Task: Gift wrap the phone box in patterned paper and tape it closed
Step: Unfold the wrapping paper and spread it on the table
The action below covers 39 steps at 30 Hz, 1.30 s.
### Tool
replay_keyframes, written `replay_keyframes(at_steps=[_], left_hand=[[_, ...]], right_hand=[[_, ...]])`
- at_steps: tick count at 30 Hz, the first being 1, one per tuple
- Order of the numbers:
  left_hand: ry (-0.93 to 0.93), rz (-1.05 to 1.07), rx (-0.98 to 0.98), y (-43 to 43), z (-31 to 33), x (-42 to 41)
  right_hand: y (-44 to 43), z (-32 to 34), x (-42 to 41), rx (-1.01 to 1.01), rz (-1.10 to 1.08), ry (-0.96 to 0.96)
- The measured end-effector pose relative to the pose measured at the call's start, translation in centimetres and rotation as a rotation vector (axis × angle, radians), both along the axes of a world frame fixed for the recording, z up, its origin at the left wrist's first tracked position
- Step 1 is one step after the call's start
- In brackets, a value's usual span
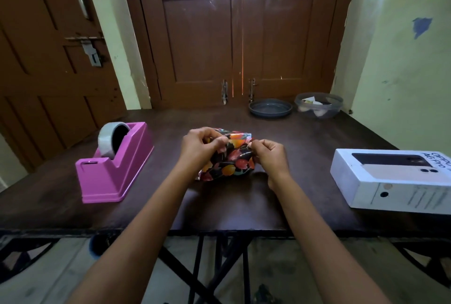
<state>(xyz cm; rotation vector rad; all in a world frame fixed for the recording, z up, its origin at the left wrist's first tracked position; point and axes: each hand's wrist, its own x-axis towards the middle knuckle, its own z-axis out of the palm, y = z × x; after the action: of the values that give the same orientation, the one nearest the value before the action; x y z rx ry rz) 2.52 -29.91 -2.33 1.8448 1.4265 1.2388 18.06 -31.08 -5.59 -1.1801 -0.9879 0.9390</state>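
Observation:
A folded bundle of glossy patterned paper (pixel 229 161), black with orange and red shapes, rests at the middle of the dark table (pixel 244 206). My left hand (pixel 202 147) pinches its upper left part. My right hand (pixel 271 157) pinches its right edge. A white phone box (pixel 390 181) lies unwrapped at the table's right side, apart from both hands. A pink tape dispenser (pixel 114 167) with a roll of clear tape (pixel 111 140) stands to the left.
At the table's far edge sit a grey round dish (pixel 270 108) and a clear plastic bowl (pixel 318 106) holding small items. Brown doors stand behind the table. The table's near edge runs just above black crossed legs.

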Motion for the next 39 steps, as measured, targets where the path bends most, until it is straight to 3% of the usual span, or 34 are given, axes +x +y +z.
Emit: replay_keyframes(at_steps=[3,9,14,17,22,26,33,36,39], left_hand=[[-0.173,0.135,0.018,0.7,0.5,-0.2],[-0.344,0.32,0.029,1.5,-0.3,0.8],[-0.6,0.408,-0.06,2.2,0.7,0.0],[-0.447,0.388,0.05,1.6,1.0,-0.7],[-0.167,0.184,0.186,0.3,0.9,-1.0],[0.073,0.014,0.197,-0.5,1.5,-0.7],[0.568,0.115,0.331,-1.0,2.7,1.3],[0.646,0.129,0.371,-0.9,3.6,2.1],[0.569,0.186,0.332,-0.4,4.2,2.1]], right_hand=[[0.3,-0.2,-0.1,0.011,-0.082,-0.066],[0.6,-0.3,-0.3,0.012,-0.251,-0.134],[0.4,-0.1,0.8,0.022,-0.408,-0.057],[0.3,0.1,0.8,0.058,-0.336,-0.086],[0.5,0.1,0.5,0.086,-0.217,-0.049],[0.3,0.2,0.4,0.101,-0.167,-0.018],[-0.6,0.8,0.1,0.256,-0.082,-0.128],[-0.6,1.1,0.0,0.278,-0.074,-0.171],[-0.3,1.0,0.5,0.231,-0.149,-0.195]])
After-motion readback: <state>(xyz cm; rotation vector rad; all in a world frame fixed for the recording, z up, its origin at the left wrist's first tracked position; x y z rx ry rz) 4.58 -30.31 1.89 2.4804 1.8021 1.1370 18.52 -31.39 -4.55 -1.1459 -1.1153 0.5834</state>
